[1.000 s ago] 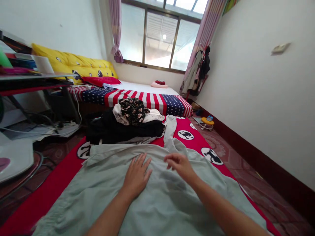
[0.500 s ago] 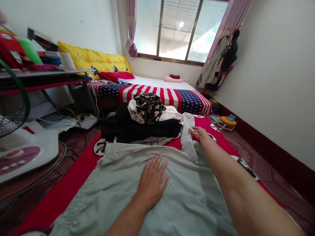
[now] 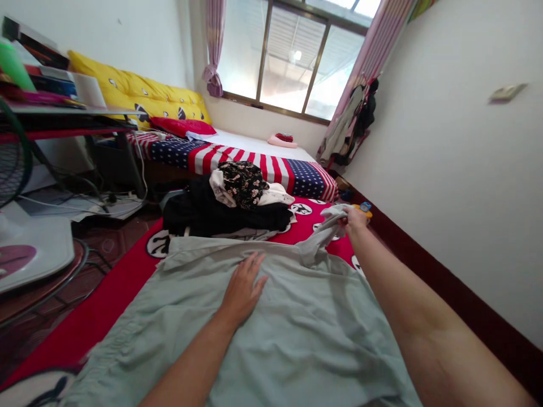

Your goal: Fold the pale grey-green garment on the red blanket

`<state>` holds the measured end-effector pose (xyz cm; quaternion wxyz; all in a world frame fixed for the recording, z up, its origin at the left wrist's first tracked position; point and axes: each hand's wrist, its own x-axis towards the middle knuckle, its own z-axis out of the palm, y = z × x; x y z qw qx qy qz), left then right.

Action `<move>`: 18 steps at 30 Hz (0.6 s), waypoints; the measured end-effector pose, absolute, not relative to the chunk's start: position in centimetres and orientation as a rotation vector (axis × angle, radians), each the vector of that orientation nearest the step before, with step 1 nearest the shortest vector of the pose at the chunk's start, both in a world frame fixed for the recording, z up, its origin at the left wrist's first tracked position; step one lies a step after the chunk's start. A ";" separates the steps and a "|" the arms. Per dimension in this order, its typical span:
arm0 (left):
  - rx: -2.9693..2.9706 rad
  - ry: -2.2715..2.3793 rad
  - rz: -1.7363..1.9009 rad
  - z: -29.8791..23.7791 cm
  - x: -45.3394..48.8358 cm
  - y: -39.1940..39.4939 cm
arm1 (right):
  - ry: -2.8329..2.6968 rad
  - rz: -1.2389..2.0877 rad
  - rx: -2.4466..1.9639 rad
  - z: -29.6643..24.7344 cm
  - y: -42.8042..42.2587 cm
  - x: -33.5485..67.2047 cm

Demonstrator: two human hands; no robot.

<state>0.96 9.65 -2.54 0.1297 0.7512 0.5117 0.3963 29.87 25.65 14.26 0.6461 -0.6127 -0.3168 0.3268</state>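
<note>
two bare forearms, no sleeves in view, apparently no rings or watch

Grey shirt (image 3: 297, 333) cut off at bottom edge, fan (image 3: 12, 152) cropped at left, shelf items (image 3: 38, 85) blurred

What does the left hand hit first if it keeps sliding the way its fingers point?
Likely the black clothes pile just beyond the grey-green shirt's collar edge; the left hand lies flat on that shirt. Depth is unclear.

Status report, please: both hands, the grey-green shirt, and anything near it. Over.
Left hand flat on grey-green shirt, open. Right hand gripping shirt sleeve, lifted off red mat. Clothes pile just beyond collar.
</note>
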 end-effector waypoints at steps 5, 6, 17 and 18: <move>1.714 1.342 1.677 -0.7 -0.8 9.5 | -1.017 0.655 -1.328 17.3 20.6 23.5; 1.594 1.306 1.758 -0.1 -1.3 9.3 | -1.108 0.667 -1.294 17.1 18.8 21.8; 0.767 1.320 1.751 2.6 -7.5 2.9 | -2.371 0.717 -1.129 4.7 1.9 19.6; 0.790 1.337 1.746 2.3 -7.6 2.5 | -2.259 0.715 -1.217 4.1 2.2 20.6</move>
